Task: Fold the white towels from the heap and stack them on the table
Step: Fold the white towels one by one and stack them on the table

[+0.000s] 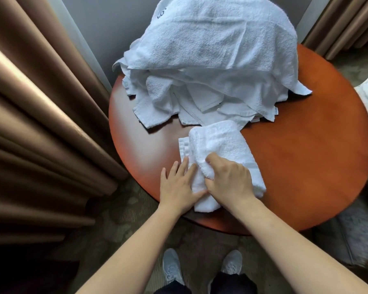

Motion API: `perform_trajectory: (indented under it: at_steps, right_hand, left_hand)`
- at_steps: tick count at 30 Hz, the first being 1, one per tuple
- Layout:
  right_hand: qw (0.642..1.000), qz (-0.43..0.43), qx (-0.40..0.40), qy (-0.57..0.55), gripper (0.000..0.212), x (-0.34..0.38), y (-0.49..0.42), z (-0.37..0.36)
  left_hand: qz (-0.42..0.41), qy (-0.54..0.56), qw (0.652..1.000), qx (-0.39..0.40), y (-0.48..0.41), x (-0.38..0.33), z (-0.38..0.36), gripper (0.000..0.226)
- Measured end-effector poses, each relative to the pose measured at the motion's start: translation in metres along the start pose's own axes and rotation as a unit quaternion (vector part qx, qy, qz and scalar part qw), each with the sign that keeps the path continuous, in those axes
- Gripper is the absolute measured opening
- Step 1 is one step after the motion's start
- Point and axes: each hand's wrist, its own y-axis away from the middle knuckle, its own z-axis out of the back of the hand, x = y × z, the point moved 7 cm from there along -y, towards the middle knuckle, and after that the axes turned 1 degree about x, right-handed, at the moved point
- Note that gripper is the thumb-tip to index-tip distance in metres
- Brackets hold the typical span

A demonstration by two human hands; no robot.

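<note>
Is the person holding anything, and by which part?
The right hand grips the white towel by a fold at its near end; the left hand just presses flat on its left edge.

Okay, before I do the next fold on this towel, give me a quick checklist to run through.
1. Left hand pinning the towel flat: ok, straight fingers on its left side.
2. Right hand has a grip: ok, curled round the folded layer.
3. Edges lined up: not ok, a hem sticks out at the far left.
4. Towel free of the heap: cannot tell, its far end meets the heap's front.
5. Bare table for a stack: ok, on the right.
</note>
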Motion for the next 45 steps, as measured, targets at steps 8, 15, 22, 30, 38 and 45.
perform_trajectory:
  at_steps: [8,15,22,30,38,45]
  right_hand:
    - [0.987,-0.014,0.146,-0.073,0.042,0.003,0.014,-0.038]
    - [0.956,0.056,0.229,-0.173,0.057,0.006,0.022,-0.045]
    - [0.975,-0.052,-0.032,-0.214,0.027,-0.048,0.003,-0.008]
    - [0.99,-0.065,0.092,-0.082,0.072,-0.076,0.026,-0.067]
    - [0.984,0.046,0.157,-0.075,0.085,-0.098,0.002,-0.071]
    - [0.955,-0.246,-0.074,-0.146,0.071,-0.151,-0.008,-0.019]
  left_hand:
    - [-0.041,0.019,0.999,0.01,-0.01,0.007,-0.007,0.072]
    - [-0.015,0.406,0.903,-0.137,-0.01,0.036,0.031,0.065]
    - [-0.023,0.192,0.964,-0.182,-0.028,-0.025,0.053,0.054]
    - [0.012,0.062,0.997,-0.052,-0.031,-0.008,0.02,0.06]
    - [0.004,0.039,0.992,-0.116,-0.027,-0.008,0.027,0.065]
    - [0.02,0.081,0.952,-0.296,-0.024,-0.014,0.077,0.037]
